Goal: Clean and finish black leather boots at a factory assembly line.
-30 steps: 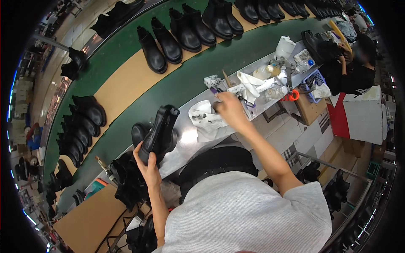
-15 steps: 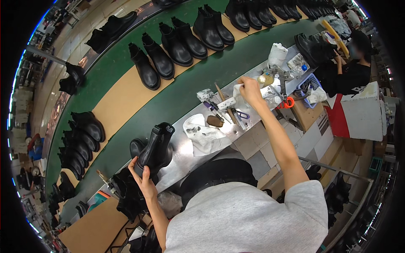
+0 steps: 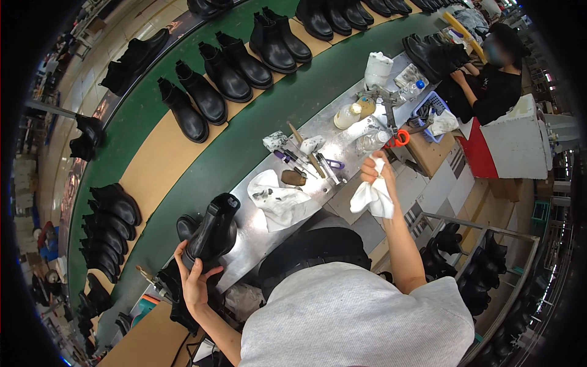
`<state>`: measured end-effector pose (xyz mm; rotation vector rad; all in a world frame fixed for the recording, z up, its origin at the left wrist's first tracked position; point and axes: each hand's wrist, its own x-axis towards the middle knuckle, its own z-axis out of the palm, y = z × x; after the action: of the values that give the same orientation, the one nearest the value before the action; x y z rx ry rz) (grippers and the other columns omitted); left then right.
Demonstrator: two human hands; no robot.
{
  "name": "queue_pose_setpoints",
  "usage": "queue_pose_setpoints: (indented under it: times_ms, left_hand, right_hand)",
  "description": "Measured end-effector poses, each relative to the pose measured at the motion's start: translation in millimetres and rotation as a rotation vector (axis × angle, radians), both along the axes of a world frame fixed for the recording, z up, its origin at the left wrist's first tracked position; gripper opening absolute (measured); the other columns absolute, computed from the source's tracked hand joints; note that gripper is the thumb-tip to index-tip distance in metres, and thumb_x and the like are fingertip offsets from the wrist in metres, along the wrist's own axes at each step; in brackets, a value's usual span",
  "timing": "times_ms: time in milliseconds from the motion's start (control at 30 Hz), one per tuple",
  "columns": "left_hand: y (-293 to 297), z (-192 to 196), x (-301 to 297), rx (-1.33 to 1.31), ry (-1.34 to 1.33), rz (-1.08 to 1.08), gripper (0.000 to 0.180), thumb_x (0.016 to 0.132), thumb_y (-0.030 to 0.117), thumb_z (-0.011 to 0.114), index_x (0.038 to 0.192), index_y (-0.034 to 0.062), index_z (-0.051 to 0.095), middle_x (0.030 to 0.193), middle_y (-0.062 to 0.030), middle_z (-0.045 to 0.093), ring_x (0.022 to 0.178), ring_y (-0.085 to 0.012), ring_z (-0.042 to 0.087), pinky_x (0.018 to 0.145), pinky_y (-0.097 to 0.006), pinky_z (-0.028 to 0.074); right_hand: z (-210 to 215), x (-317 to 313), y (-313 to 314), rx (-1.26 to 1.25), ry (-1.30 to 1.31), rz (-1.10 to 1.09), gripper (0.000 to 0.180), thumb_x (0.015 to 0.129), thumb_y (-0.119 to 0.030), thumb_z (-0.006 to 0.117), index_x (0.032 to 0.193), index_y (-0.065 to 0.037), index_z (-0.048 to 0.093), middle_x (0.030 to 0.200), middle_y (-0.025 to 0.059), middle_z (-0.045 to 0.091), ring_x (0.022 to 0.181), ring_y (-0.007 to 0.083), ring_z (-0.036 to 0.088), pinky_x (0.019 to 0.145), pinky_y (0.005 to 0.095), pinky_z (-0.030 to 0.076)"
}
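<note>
My left hand point(image 3: 194, 278) grips a black ankle boot point(image 3: 213, 229) at the near left of the metal bench, fingers and thumb around its lower end. A second black boot point(image 3: 186, 226) stands just behind it, partly hidden. Off the bench's near edge on the right, my right hand point(image 3: 373, 168) is closed on a white cloth point(image 3: 373, 196), which hangs down in loose folds. Between the hands a stained white cloth point(image 3: 275, 199) lies on the bench point(image 3: 251, 241). Beside it are a brown block point(image 3: 293, 178) and several slim tools point(image 3: 306, 162).
Black boots point(image 3: 232, 67) line a curved green conveyor point(image 3: 257, 104) beyond the bench. Bottles point(image 3: 348, 116), orange-handled scissors point(image 3: 400, 139) and a blue basket point(image 3: 431, 116) sit to the right. A co-worker point(image 3: 495, 79) is at the far right. A boot rack point(image 3: 471, 251) stands at lower right.
My right hand has come back from the bench beside the bottles toward me, bringing the white cloth with it. My left hand still holds the boot. The whole view has shifted slightly.
</note>
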<state>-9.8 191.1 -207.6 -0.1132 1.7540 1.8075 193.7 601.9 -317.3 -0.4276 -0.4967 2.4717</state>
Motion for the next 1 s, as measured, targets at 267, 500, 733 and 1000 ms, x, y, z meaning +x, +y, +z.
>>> queue_pose_setpoints:
  times_ms: [267, 500, 733, 1000]
  left_hand:
    - [19.2, -14.9, 0.9, -0.185, -0.039, 0.217, 0.046, 0.091, 0.055, 0.038, 0.114, 0.0157, 0.049, 0.106, -0.0021, 0.056, 0.082, -0.0154, 0.062, 0.049, -0.027, 0.049]
    - [32.5, -15.5, 2.6, -0.431, 0.141, 0.098, 0.049, 0.093, 0.054, 0.035, 0.116, 0.0134, 0.051, 0.110, -0.0046, 0.056, 0.088, -0.0153, 0.060, 0.055, -0.030, 0.050]
    - [22.4, -14.2, 11.9, -0.301, 0.008, 0.215, 0.048, 0.093, 0.050, 0.039, 0.117, 0.0113, 0.053, 0.110, -0.0058, 0.057, 0.094, -0.0179, 0.059, 0.070, -0.031, 0.052]
    - [15.9, -28.3, 23.1, -0.096, 0.098, 0.332, 0.036, 0.086, 0.026, 0.047, 0.110, 0.0027, 0.060, 0.102, -0.0077, 0.060, 0.096, -0.0173, 0.058, 0.082, -0.029, 0.047]
  right_hand:
    - [14.3, -59.6, 68.4, 0.526, -0.777, -0.128, 0.050, 0.082, -0.002, 0.035, 0.131, -0.005, 0.042, 0.080, 0.0115, 0.063, 0.053, 0.0096, 0.055, 0.045, 0.0211, 0.044]
    - [-20.0, -91.7, 96.1, 0.465, -0.760, 0.068, 0.039, 0.092, -0.007, 0.035, 0.129, -0.006, 0.043, 0.086, 0.0170, 0.067, 0.047, 0.0087, 0.053, 0.040, 0.0212, 0.042]
    - [-12.7, -88.9, 53.3, 0.531, -0.610, -0.029, 0.038, 0.092, -0.005, 0.038, 0.129, -0.008, 0.044, 0.090, 0.0110, 0.064, 0.057, 0.0045, 0.049, 0.046, 0.0184, 0.041]
    - [-17.7, -88.4, 29.8, 0.964, -0.689, -0.128, 0.038, 0.092, -0.006, 0.045, 0.129, -0.010, 0.044, 0.099, 0.0073, 0.061, 0.078, 0.0108, 0.054, 0.069, 0.0255, 0.047]
